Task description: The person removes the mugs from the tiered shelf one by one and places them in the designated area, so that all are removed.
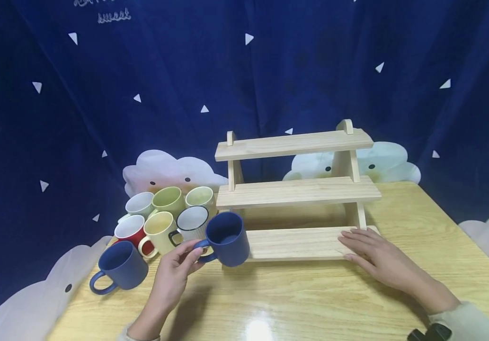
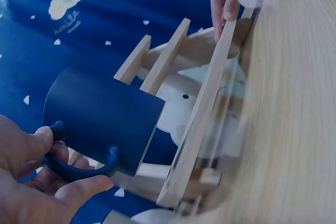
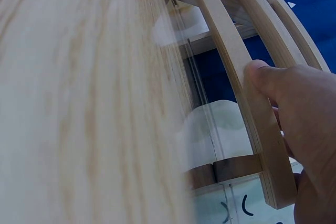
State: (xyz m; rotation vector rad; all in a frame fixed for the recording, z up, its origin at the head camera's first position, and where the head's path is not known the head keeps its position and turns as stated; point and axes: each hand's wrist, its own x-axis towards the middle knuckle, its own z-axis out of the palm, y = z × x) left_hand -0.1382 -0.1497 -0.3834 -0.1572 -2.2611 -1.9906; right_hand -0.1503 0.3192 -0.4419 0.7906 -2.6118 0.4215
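In the head view my left hand (image 1: pixel 175 272) pinches the handle of a dark blue mug (image 1: pixel 228 240), held upright off the table before the left end of the wooden rack's bottom shelf. The left wrist view shows thumb and fingers on the handle of this mug (image 2: pixel 102 119). My right hand (image 1: pixel 376 255) rests on the right end of the three-tier wooden rack (image 1: pixel 299 192). Its fingers lie fairly straight on the bottom shelf (image 1: pixel 291 244), and in the right wrist view the thumb (image 3: pixel 262 74) touches the front edge.
Left of the rack, several mugs stand close together: a second blue mug (image 1: pixel 122 265), a red one (image 1: pixel 132 232), a cream one (image 1: pixel 159 229), a black-rimmed white one (image 1: pixel 193 222), an olive one (image 1: pixel 169 201). Wood-grain table (image 1: pixel 295 303); dark blue curtain (image 1: pixel 270 80) behind.
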